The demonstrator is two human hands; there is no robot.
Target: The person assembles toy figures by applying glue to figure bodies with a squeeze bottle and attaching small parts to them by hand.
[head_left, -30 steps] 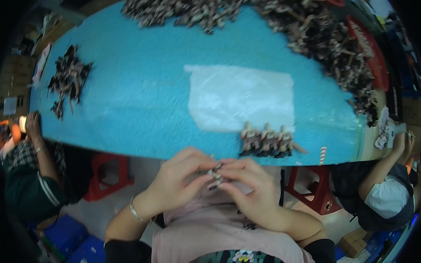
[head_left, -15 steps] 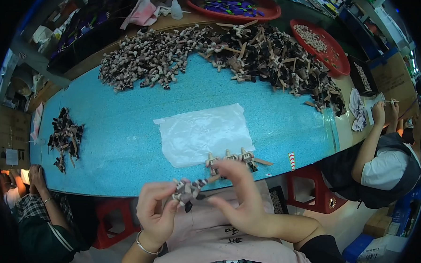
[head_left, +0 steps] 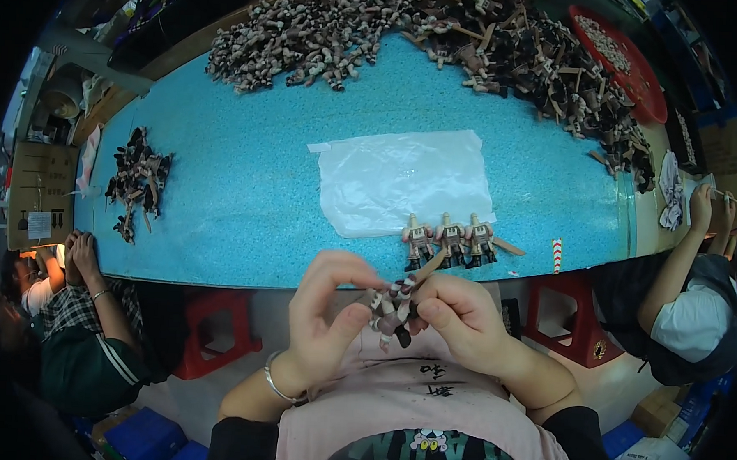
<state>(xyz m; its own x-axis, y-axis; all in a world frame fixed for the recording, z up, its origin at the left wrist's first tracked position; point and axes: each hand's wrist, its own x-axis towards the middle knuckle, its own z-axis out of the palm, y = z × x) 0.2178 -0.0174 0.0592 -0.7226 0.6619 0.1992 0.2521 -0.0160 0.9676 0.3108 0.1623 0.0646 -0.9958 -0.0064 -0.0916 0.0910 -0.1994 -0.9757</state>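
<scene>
Above my lap, a small toy figure (head_left: 391, 315) in white, brown and black is gripped between both hands. My left hand (head_left: 330, 310) pinches it from the left with thumb and fingers. From the right, my right hand (head_left: 462, 318) closes on the figure's other side. A flat tan piece (head_left: 429, 266) sticks up beside the figure's upper end; whether it is joined on is hidden by the fingers. Just beyond, a row of three similar figures (head_left: 449, 240) lies on the blue table (head_left: 247, 184), by the near edge of a white plastic sheet (head_left: 403, 182).
Figure parts form a large pale heap (head_left: 311, 38) and a darker heap (head_left: 540, 73) at the back. A smaller pile (head_left: 138, 179) lies at left. A red tray (head_left: 638, 85) of small pieces stands far right. Co-workers sit at left (head_left: 93, 325) and right (head_left: 677, 309).
The view has shifted, so the table sits higher in it. My right hand has come in from beside the figure and now grips it together with my left.
</scene>
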